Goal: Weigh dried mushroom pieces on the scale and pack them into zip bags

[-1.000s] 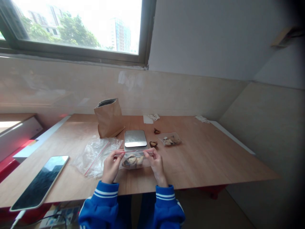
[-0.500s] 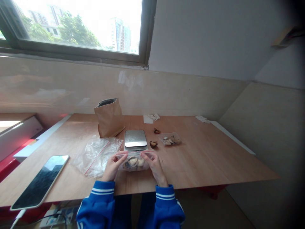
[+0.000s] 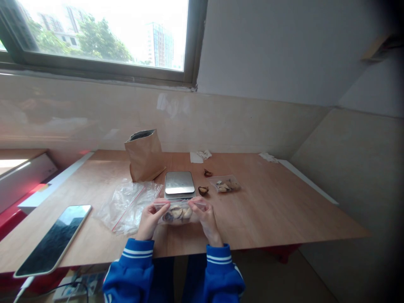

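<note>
At brown wood-grain bench [image 3: 268, 206], facing glossy beige wall [image 3: 240, 122] and dark-framed window [image 3: 126, 69] beyond left grip [image 3: 150, 216] and right grip [image 3: 205, 214]. Pinching clear plastic zip bag [image 3: 179, 221] of pale, dark-edged pieces [image 3: 177, 212] with both grips, at either end of its mouth. Holding it between grips, with long axis left to right and mouth pointing away, toward silver square-topped scale [image 3: 179, 183] just beyond.

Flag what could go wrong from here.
The left hand and right hand pinch the filled bag near its top; a slip could drop it.
The phone has its lower end at the near edge of the table, a cable attached; a snag might pull it off.
</note>
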`<move>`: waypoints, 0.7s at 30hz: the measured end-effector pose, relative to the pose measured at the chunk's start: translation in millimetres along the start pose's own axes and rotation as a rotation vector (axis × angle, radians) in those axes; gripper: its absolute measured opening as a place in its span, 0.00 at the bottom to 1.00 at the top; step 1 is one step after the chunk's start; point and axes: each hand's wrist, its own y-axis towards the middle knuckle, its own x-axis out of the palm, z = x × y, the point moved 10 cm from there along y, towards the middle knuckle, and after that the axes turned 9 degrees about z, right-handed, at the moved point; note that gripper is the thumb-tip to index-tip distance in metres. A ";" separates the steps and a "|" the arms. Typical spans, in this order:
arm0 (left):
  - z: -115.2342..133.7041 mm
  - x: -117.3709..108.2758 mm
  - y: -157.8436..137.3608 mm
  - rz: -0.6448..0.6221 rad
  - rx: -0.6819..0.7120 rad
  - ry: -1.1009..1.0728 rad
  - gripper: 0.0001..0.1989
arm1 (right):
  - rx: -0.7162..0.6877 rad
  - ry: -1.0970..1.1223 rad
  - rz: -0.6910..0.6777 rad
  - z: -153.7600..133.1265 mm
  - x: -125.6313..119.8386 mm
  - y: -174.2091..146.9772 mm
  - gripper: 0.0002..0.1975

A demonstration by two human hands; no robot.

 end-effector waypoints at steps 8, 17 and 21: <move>2.0 15.1 -5.6 -0.128 0.013 0.035 0.12 | 0.055 0.025 -0.122 -2.5 12.7 -5.1 0.11; 7.7 13.3 -5.8 -0.098 0.031 0.016 0.11 | 0.079 0.025 -0.185 -2.8 26.2 -9.4 0.12; 15.9 14.9 -6.9 -0.098 0.094 0.040 0.10 | 0.031 -0.001 -0.132 -5.6 25.4 -5.9 0.11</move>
